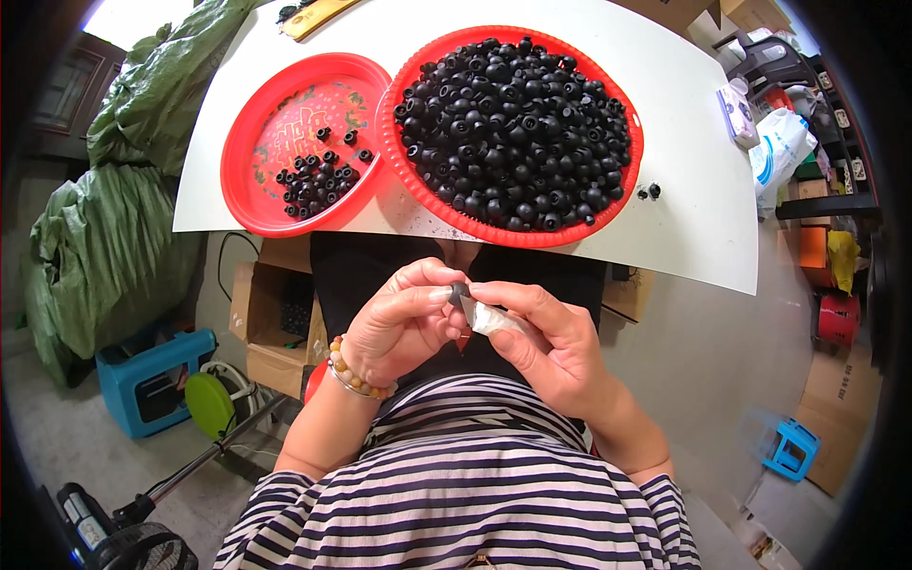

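Note:
My left hand (404, 323) pinches a small black rubber ring (459, 289) between thumb and fingers, just below the table's near edge. My right hand (551, 347) grips a small blade wrapped in white tape (486, 319), its tip touching the ring. Both hands meet over my lap. A beaded bracelet circles the left wrist. On the white table (684, 123), a large red basket (627, 123) is heaped with several black rings. To its left, a red plate (249, 152) holds a smaller cluster of them.
Two loose black rings (649, 191) lie on the table right of the basket. Green sacks (104, 228) stand at the left. Cardboard boxes (275, 304), a blue stool (142, 380) and a fan sit on the floor below. Shelves and bags crowd the right.

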`<state>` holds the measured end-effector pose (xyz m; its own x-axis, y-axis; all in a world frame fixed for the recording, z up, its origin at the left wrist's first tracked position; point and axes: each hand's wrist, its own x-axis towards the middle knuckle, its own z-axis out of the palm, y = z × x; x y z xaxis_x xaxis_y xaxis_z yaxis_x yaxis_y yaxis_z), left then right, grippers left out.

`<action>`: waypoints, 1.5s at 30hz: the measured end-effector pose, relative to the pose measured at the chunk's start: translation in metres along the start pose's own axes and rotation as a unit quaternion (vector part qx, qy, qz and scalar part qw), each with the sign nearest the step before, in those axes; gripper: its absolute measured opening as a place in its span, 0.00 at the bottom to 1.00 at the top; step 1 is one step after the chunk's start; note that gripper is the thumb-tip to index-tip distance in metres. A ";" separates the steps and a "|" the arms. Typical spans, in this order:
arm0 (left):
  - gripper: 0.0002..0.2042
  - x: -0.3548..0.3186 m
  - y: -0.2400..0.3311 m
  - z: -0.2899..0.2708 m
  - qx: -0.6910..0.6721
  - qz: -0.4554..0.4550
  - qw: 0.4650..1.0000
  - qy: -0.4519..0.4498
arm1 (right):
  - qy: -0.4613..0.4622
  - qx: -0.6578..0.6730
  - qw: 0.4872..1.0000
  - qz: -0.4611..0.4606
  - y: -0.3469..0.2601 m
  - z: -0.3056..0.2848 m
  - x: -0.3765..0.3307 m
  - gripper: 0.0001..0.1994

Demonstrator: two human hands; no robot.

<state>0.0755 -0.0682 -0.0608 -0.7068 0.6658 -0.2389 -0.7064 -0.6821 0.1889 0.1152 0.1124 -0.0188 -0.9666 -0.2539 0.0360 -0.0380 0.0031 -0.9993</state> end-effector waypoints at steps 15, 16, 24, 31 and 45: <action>0.09 0.001 0.002 -0.004 0.087 0.040 0.994 -0.045 | 0.027 0.008 0.999 0.019 0.002 0.007 -0.001 0.13; 0.09 0.001 0.003 -0.003 0.094 0.041 0.993 -0.055 | 0.028 0.007 0.999 0.017 0.002 0.008 -0.001 0.12; 0.08 0.000 0.001 -0.003 0.132 0.073 0.988 -0.041 | 0.043 -0.023 0.999 0.012 0.002 0.009 0.003 0.11; 0.09 0.001 -0.001 -0.001 0.086 0.044 0.995 -0.030 | 0.032 0.052 0.998 0.028 0.004 0.008 0.005 0.13; 0.07 -0.002 -0.006 0.001 0.122 -0.046 0.991 -0.003 | 0.014 0.117 0.993 0.007 0.003 0.008 0.017 0.07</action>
<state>0.0811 -0.0646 -0.0606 -0.6393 0.7237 -0.2598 -0.7547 -0.5258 0.3923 0.1010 0.1004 -0.0214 -0.9734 -0.2281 0.0198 0.0317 -0.2201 -0.9750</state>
